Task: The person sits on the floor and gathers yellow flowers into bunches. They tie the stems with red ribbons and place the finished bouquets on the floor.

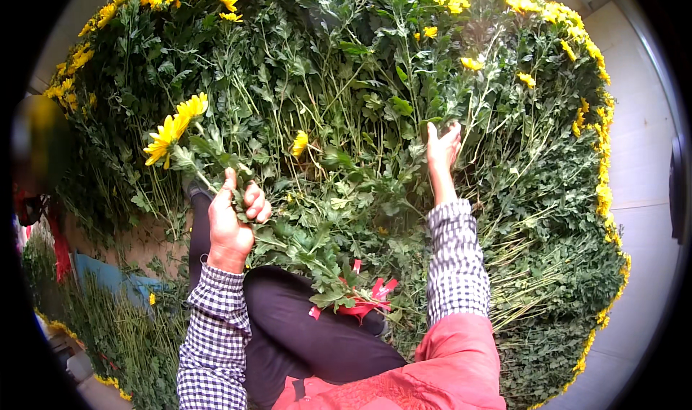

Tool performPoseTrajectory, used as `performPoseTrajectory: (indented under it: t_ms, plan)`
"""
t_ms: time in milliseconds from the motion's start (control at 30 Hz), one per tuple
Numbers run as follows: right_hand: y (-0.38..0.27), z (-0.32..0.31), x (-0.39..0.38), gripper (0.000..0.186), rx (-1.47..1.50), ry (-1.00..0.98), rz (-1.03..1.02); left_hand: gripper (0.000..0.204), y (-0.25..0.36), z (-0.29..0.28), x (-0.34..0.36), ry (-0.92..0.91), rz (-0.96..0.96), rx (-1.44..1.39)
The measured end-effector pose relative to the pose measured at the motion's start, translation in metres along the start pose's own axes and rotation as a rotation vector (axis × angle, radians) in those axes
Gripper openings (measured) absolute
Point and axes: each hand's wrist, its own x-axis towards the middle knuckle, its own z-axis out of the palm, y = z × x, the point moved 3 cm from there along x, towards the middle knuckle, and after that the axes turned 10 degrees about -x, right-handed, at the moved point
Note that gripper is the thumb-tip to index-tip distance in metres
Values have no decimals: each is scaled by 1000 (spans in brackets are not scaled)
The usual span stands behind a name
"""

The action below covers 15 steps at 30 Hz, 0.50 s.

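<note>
My left hand (234, 212) is closed round the leafy stems of a few yellow chrysanthemums (171, 132), their blooms together at the upper left and the stems slanting down toward my lap. Farther out on the right, my right hand (442, 149) reaches into the heap of chrysanthemums (346, 100). Its fingers curl round a leafy chrysanthemum stem (467, 118) that rises from the heap; part of the grip is hidden. A single yellow bloom (300, 143) lies between the two hands.
Red ribbon strips (367, 302) lie by my folded legs (310, 323). Cut stems (519, 266) are stacked at the right, with yellow blooms (604, 194) along the heap's outer edge. A blue sheet (115, 280) and more stems (94, 331) are at the left, and a pale wall (641, 121) stands far right.
</note>
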Motion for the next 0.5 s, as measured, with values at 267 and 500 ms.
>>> performPoseTrajectory:
  t_ms: [267,500]
  plan:
    - [-72,-56,-13,33,107,141,-432,33,-3,21,4,-174,-94,-149]
    - [-197,-165,-84,28,323,-160,-887,45,-7,15,4,-322,71,-34]
